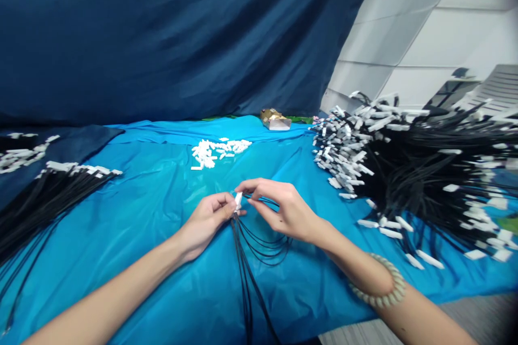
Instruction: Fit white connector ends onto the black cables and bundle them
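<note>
My left hand [210,218] pinches a small white plastic connector piece [238,200] between thumb and fingers, in front of me over the blue cloth. Several thin black cords [246,280] hang down from that piece, and some loop out to the right. Close beside it is my right hand [279,205], its index fingertip at the top of the white piece. Black cords run between the right thumb and fingers, which are curled in a pinch. The fingertips partly hide where the cords meet the white piece.
Loose white pieces [208,152] lie ahead on the blue cloth [162,188]. A large heap of white-tipped black cords [416,172] stands at right, a smaller bundle [44,199] at left. Farther back sits a small open box [275,119] before a dark blue curtain [162,38].
</note>
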`<move>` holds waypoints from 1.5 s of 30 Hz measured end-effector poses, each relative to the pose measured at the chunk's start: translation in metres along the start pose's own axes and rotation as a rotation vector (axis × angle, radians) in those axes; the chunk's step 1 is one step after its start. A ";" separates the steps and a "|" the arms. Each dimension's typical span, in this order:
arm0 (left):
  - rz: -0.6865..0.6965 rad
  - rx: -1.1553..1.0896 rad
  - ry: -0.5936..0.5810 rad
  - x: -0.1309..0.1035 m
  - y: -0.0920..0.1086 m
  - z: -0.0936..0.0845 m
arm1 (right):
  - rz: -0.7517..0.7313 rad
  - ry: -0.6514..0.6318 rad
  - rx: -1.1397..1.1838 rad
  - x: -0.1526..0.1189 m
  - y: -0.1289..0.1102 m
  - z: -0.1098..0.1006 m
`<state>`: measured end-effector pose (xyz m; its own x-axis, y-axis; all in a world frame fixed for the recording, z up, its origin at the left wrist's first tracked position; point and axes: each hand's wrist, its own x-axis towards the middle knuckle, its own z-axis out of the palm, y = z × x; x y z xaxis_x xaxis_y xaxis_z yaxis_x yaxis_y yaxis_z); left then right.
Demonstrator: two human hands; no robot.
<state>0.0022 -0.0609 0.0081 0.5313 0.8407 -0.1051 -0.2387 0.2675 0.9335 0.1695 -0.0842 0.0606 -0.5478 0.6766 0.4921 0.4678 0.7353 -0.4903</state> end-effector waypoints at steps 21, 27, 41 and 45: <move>0.029 -0.055 0.070 0.004 0.000 0.001 | 0.001 0.095 -0.203 0.002 -0.001 0.001; 0.025 -0.060 0.117 0.007 -0.002 -0.003 | -0.162 -0.207 -0.419 0.000 -0.012 0.003; 0.050 0.008 0.218 0.009 -0.004 -0.006 | 0.440 0.682 0.706 0.009 0.004 -0.023; 0.053 0.046 0.224 0.009 -0.005 -0.006 | 0.406 0.921 0.611 0.008 0.008 -0.037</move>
<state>0.0032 -0.0517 0.0001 0.3242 0.9378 -0.1242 -0.2215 0.2029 0.9538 0.1941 -0.0715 0.0878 0.3893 0.8134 0.4322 -0.0545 0.4887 -0.8707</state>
